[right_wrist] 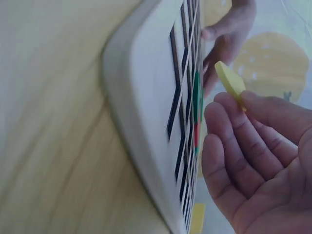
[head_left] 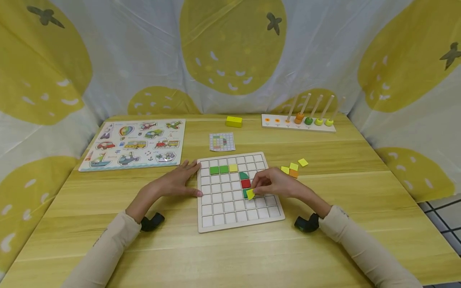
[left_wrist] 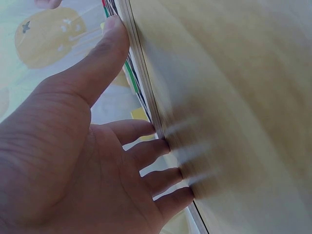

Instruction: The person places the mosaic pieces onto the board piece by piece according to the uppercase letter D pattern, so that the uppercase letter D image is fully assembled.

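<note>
A white wooden grid board (head_left: 230,218) lies on the table in the head view. Two green square tiles (head_left: 219,170), a pale yellow tile (head_left: 233,167), a red tile (head_left: 245,183) and green curved-edge tiles (head_left: 243,175) sit in its cells. My right hand (head_left: 275,182) pinches a small yellow tile (right_wrist: 231,82) between thumb and finger, over the board's right half; in the head view it overlaps a green tile below the red one. With fingers spread, my left hand (head_left: 176,182) rests against the board's left edge, its fingertips (left_wrist: 181,194) touching the rim.
Loose yellow and orange tiles (head_left: 293,173) lie right of the board. Behind it are a printed pattern card (head_left: 222,142) and a yellow block (head_left: 234,122). A vehicle puzzle (head_left: 133,145) lies back left; a peg stand with coloured rings (head_left: 299,123) stands back right.
</note>
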A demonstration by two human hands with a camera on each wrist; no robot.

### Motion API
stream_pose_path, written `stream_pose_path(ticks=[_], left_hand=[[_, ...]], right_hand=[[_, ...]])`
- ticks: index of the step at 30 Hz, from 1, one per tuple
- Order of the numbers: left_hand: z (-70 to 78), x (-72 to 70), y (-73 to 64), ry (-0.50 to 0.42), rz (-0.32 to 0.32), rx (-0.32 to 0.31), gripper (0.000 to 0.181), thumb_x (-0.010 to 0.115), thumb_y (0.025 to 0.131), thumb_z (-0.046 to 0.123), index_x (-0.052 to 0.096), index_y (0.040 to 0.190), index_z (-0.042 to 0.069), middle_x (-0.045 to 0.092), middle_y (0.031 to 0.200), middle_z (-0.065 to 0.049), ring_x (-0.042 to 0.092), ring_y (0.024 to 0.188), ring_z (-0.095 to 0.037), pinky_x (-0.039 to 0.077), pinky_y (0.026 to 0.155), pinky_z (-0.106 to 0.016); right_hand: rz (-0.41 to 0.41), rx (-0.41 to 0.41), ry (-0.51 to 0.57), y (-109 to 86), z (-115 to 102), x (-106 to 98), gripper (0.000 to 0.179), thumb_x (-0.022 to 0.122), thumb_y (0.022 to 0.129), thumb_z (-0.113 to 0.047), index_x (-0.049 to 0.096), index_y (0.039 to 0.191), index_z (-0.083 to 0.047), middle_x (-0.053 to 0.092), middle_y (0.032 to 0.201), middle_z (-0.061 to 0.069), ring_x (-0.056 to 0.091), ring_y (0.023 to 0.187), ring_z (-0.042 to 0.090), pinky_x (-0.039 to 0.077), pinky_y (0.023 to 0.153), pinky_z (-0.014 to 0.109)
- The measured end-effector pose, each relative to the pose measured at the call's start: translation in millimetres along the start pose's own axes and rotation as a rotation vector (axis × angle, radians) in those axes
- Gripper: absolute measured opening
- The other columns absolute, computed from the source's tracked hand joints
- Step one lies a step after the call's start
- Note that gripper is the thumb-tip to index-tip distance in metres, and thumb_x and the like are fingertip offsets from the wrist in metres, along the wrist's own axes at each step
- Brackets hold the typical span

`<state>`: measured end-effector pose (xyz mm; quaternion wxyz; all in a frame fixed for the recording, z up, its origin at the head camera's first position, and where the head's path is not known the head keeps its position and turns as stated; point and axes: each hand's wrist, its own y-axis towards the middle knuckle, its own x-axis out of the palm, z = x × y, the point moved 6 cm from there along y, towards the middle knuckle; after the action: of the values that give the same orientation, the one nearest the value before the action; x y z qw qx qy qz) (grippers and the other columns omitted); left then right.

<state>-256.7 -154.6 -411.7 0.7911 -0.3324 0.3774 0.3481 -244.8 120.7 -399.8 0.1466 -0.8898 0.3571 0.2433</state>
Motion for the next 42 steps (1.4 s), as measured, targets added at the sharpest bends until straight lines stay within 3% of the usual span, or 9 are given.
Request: stream_pose_path(ticks=[15,26,42], left_hand=[[0.1,0.1,-0.4,0.006,0.006,0.002,0.101,0.068,0.083,0.054,0.018,0.153,0.003,0.009,0.159,-0.018,-0.001,0.144,-0.045,0.011,0.112,-0.061],[0.1,-0.3,-0.3,0.001,0.005,0.003,0.101,0.068,0.082,0.054,0.017,0.153,0.003,0.009,0.159,-0.018,-0.002,0.144,-0.044,0.009,0.113,-0.061],[-0.6,0.1,0.6,0.006,0.007,0.009,0.101,0.068,0.082,0.055,0.018,0.153,0.003,0.009,0.159,-0.018,-0.001,0.144,-0.046,0.010,0.112,-0.061]], right_hand=[[-0.004,0.042,-0.020,5.3,-12.4,27.5,0.004,0.071,0.087,-0.011,0.069,0.084,-0.008,0.072,0.074,0.001,0.066,0.065,0.015,0.050,0.061,0.022],[0.031,0.009,-0.137,8.7,-13.4,33.0,0.006,0.072,0.086,-0.012,0.069,0.081,-0.014,0.064,0.069,-0.006,0.055,0.060,0.006,0.044,0.057,0.019],[0.058,-0.033,-0.275,12.7,-16.3,37.8,0.009,0.072,0.086,-0.016,0.069,0.078,-0.018,0.058,0.063,-0.012,0.051,0.057,0.002,0.041,0.056,0.019]])
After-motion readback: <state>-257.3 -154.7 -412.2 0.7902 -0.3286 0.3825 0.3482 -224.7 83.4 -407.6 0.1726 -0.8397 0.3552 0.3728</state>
